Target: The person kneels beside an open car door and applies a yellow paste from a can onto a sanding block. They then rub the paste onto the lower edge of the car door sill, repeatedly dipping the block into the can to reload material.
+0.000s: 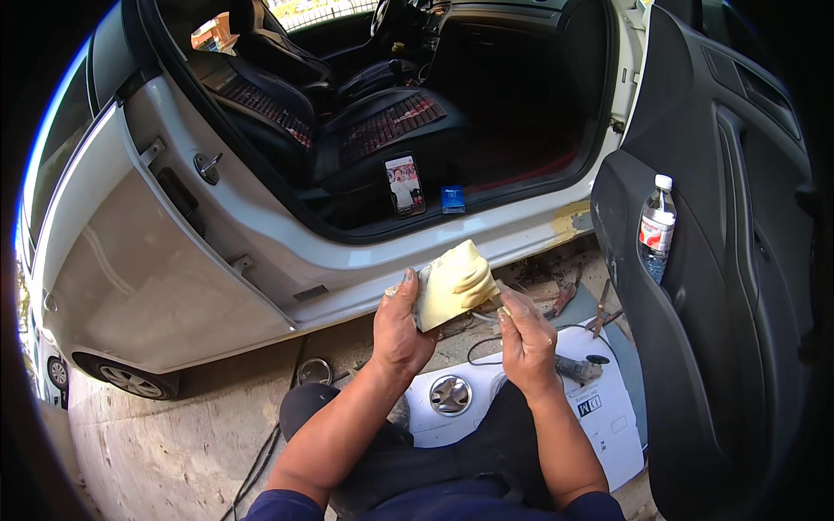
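My left hand (404, 328) grips a flat mixing board from its left side, thumb along the edge. A thick heap of pale yellow body filler (458, 280) covers much of the board's face. At the board's right edge, my right hand (526, 337) pinches a thin grey spreader, mostly hidden by the fingers and the filler. Both hands are held in front of the white car's door sill (382, 258), apart from it. A tan filler patch (569, 220) marks the sill near the open front door.
The open door (686, 347) stands at the right, a water bottle (658, 227) in its pocket. A phone (405, 185) and a blue box (453, 200) rest inside the doorway. Below lie a white sheet (612, 434), a grinder (580, 369), a round metal cap (450, 395) and cables.
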`<state>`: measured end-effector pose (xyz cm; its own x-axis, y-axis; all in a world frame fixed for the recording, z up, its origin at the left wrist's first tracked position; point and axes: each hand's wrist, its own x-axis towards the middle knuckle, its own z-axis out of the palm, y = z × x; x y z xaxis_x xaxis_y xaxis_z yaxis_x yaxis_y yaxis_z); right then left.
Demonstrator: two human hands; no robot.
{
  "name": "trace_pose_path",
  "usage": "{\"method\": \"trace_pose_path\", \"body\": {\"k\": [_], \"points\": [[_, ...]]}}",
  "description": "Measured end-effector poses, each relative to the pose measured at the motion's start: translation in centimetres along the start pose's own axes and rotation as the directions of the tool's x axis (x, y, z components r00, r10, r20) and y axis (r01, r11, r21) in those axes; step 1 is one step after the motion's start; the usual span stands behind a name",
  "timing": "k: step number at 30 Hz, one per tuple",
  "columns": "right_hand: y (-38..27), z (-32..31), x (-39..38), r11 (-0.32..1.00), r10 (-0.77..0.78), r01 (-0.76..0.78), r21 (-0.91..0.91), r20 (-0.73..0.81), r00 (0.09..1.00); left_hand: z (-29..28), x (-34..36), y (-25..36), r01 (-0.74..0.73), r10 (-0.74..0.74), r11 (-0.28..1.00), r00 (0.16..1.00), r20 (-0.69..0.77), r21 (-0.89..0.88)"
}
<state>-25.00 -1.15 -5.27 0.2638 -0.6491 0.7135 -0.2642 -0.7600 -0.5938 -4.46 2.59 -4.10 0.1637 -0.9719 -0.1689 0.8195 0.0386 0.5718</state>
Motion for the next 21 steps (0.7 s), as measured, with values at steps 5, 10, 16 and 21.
{"method": "trace_pose_path", "body": {"k": [5,10,16,21], "points": [[-1.3,-1.1,1.2,0.969,-0.122,0.089,-0.232,-0.133,0.984,0.3,-0.1,-0.7,-0.049,0.054,0.992,0.998,-0.039,0.119],[-2.8,2.3,-0.8,0.915,-0.155,0.181,-0.359,0.1,0.983,0.5,-0.3,-1.2,-0.105,0.121,0.967,0.991,-0.052,0.232],[-2.5,1.6,-2.9,0.989,0.127,-0.132,0.068,0.083,0.988,0.5,0.6,0.2,-0.318,0.354,0.89,0.934,-0.055,0.327],[-1.9,-0.9,0.8,0.623,0.66,-0.54,0.565,-0.01,0.751,0.9,-1.1,-0.8,-0.495,0.457,0.466,0.844,0.279,0.733]]}}
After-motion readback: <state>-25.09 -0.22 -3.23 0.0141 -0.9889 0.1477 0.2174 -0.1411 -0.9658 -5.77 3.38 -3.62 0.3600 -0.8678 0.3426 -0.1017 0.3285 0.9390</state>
